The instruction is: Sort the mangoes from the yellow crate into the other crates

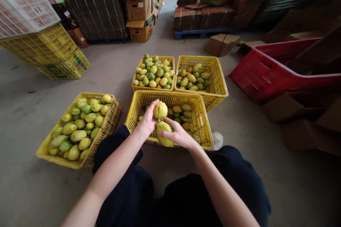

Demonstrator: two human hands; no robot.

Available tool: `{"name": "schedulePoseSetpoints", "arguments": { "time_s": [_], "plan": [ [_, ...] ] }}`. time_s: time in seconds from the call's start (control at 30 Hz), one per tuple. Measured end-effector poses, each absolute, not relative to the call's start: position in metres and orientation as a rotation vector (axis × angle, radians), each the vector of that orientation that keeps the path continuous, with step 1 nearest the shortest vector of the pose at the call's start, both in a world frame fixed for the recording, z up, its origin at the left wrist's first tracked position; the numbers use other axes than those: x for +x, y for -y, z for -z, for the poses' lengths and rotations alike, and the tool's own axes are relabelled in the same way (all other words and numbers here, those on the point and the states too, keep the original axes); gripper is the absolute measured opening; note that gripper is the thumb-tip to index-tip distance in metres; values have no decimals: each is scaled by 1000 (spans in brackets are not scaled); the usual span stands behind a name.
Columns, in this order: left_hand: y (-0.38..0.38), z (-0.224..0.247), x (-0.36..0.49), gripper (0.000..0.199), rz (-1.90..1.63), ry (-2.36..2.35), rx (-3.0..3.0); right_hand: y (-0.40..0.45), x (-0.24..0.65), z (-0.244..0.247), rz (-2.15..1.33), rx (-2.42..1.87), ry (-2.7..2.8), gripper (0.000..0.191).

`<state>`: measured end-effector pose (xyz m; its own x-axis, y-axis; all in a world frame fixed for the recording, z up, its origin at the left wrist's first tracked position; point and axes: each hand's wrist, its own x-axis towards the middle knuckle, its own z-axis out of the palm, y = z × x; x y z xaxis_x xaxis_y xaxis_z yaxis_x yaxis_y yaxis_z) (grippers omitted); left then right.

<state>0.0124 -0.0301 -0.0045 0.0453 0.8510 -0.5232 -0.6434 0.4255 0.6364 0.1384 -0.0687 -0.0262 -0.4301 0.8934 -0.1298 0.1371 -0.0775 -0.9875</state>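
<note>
My left hand (148, 120) is closed around a yellow lemon (160, 110) with a pale, bumpy end facing up. Just below it, my right hand (179, 133) grips a larger yellow-green lemon (164, 135), thumb across its side. The two lemons are close together; whether they touch I cannot tell. Both hands are over a yellow plastic crate (204, 120) in front of me, with more lemons (185, 113) low inside it. My hands and forearms hide part of that crate's contents.
Left stands a crate heaped with lemons (80, 127). Behind are a full crate (153, 87) and a partly filled crate (220, 78). A red crate (269, 71) and cardboard boxes (301, 127) lie right. Stacked crates (45, 42) stand far left, a strapped pallet load (204, 17) behind.
</note>
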Motion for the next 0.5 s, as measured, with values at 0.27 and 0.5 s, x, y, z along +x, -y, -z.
{"name": "schedulePoseSetpoints", "arguments": {
  "time_s": [0.27,0.5],
  "plan": [
    [30,7,12,18,-1046,-974,322,65,151,16,-1521,-1315,1370,38],
    [36,16,15,21,-1060,-1001,398,56,168,20,-1502,-1299,939,29]
  ]
}}
